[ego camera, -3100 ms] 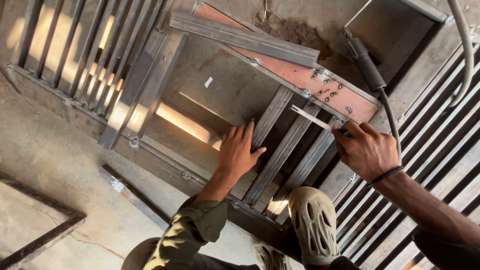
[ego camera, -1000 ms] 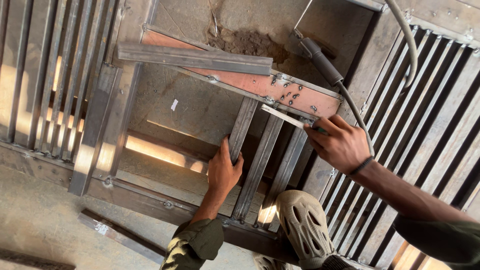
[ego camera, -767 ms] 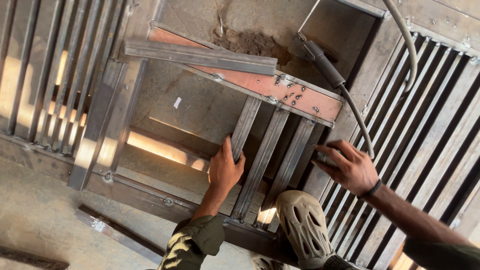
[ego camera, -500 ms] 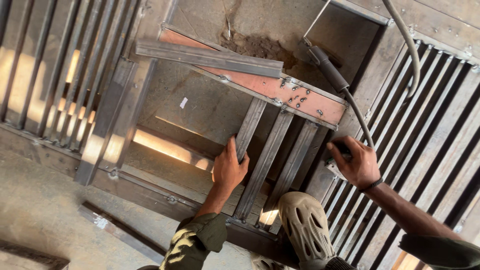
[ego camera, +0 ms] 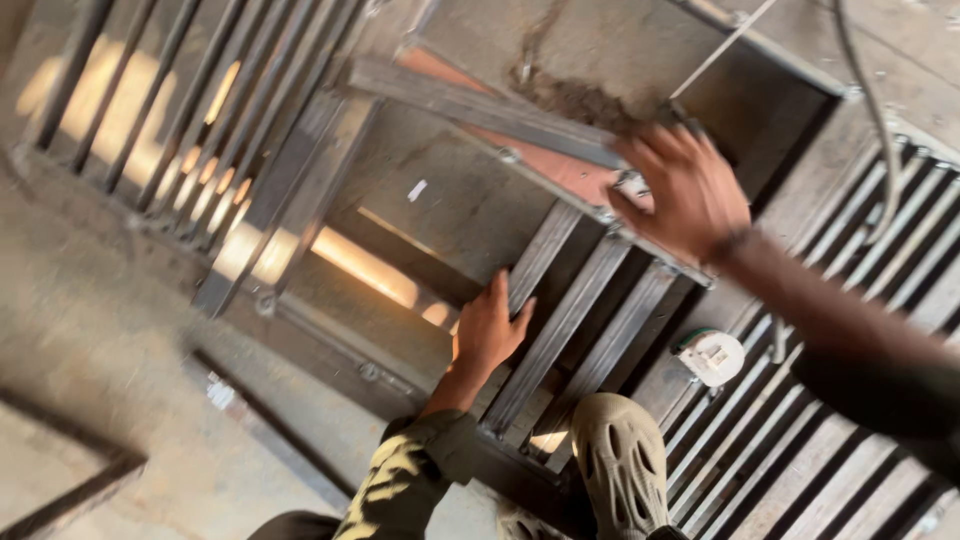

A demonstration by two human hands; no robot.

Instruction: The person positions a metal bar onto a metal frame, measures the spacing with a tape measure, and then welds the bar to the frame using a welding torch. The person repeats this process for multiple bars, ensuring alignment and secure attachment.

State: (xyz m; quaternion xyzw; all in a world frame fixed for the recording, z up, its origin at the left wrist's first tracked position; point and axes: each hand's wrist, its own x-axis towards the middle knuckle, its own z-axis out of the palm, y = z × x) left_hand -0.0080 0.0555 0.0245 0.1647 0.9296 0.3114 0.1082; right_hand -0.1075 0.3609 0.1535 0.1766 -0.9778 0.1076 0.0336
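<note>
My left hand lies along a grey steel bar, thumb at its edge, holding it down inside a welded steel frame. Two more slanted bars lie beside it. My right hand is blurred, fingers spread, above the rust-red plate at the bars' top ends; nothing shows in it. A white tape-measure-like object rests on the grille below my right arm.
A grey angle iron lies across the frame's top. A cable runs down the right. Barred grilles lie at left and right. My tan perforated shoe stands on the frame. A loose strip lies on the concrete floor.
My right hand has let go of the white measuring object, which now lies on the right grille, and has risen to the red plate. My left hand stays on the bar.
</note>
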